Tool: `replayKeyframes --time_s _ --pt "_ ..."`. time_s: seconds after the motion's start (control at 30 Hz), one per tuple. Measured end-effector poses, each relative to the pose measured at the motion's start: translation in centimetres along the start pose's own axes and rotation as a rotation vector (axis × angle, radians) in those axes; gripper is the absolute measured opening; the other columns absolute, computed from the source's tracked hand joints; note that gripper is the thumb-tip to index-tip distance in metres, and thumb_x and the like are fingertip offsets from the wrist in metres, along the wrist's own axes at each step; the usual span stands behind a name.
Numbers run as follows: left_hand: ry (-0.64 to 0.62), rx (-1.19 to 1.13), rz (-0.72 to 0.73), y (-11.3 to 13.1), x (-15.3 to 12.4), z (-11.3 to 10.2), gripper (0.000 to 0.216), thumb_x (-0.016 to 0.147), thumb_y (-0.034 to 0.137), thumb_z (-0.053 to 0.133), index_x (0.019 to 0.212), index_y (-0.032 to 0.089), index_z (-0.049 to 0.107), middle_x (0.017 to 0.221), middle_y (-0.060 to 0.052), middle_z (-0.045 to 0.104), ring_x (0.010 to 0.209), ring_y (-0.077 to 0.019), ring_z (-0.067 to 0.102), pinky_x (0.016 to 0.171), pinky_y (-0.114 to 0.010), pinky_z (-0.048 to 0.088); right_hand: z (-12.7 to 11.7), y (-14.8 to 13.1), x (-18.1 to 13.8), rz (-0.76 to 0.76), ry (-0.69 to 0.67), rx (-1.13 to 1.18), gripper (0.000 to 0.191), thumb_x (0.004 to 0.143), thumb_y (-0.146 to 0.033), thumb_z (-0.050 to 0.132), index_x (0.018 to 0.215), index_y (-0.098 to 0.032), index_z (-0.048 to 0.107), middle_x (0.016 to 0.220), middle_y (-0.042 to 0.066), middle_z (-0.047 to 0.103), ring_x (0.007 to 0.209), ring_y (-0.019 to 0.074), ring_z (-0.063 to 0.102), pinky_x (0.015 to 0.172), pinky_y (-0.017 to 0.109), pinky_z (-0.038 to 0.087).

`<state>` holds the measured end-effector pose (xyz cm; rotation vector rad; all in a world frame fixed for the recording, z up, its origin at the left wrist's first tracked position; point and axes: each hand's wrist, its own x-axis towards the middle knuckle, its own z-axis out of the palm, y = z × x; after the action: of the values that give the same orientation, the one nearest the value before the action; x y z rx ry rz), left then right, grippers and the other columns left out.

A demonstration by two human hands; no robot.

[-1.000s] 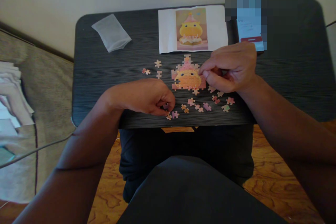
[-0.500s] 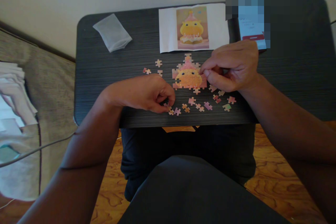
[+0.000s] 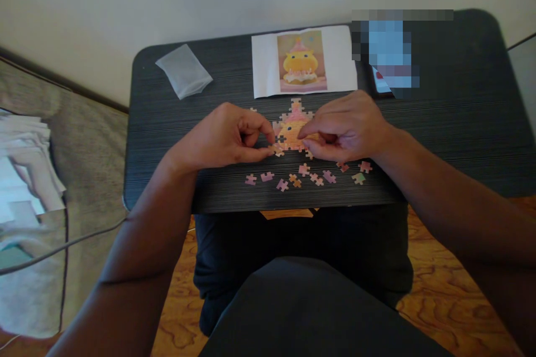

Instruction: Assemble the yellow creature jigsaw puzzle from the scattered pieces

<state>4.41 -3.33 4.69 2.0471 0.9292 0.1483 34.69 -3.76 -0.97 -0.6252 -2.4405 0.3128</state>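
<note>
Okay, left hand: grip pinched nearly closed, thumb and bent index finger on a small tan puzzle piece at the lower left of the part-built puzzle. Right hand: grip almost closed, thumb and index tips close together over the puzzle's yellow area, other fingers curled; cannot tell if anything sits between them.

Puzzle lies flat mid-desk, between the two hands. Thin interlocking pieces, knobbed stepped outline, pink peak on top, round yellow face below, small dark notch at lower left. Right side partly hidden by the right hand.

Loose pieces scattered along the near side, flat, with rounded tabs and sockets: purple, pink, orange-brown, one greenish at the right end. Some near the right hand are partly covered.

Desk: dark top, fine streaky grain, rounded corners. Behind the puzzle, white paper sheet, slightly wavy and creased, printed with a yellow character in a pink hat over a cake. Far left, see-through plastic bag, limp, wrinkled, lying flat. Far right, blue-and-white item, mostly blocked out by blur.

Below, glossy wood floor with swirling grain.
</note>
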Motion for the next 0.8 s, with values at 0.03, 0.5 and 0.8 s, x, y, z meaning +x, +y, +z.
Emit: replayKeyframes --time_s 0.03,0.5,0.8 --pt "0.015 -0.023 -0.003 0.0 0.0 0.1 0.026 0.099 0.039 0.076 0.108 0.014 0.079 0.061 0.007 0.045 0.057 -0.0077 0.037 0.056 -0.027 0.03 0.2 -0.2 0.1 -0.016 -0.027 -0.032 0.014 0.102 -0.039 0.071 0.102 -0.027 0.08 0.071 -0.003 0.072 0.063 0.0153 0.064 0.063 0.034 0.041" --pt "0.063 0.004 0.054 0.3 0.6 1.2 0.021 0.098 0.038 0.074 0.102 0.018 0.078 0.059 0.008 0.041 0.056 -0.0103 0.037 0.057 -0.028 0.033 1.3 -1.2 0.5 -0.165 -0.006 -0.198 0.025 0.109 -0.04 0.067 0.097 -0.022 0.079 0.079 -0.002 0.078 0.069 0.014 0.067 0.066 0.031 0.041" --pt "0.026 0.042 0.069 0.1 0.5 1.0 0.022 0.099 0.037 0.073 0.105 0.019 0.084 0.056 0.007 0.044 0.055 -0.0104 0.038 0.057 -0.029 0.031 1.4 -1.2 0.3 -0.141 -0.052 -0.162 0.022 0.108 -0.037 0.068 0.098 -0.023 0.08 0.081 0.0 0.078 0.071 0.0153 0.067 0.067 0.033 0.041"
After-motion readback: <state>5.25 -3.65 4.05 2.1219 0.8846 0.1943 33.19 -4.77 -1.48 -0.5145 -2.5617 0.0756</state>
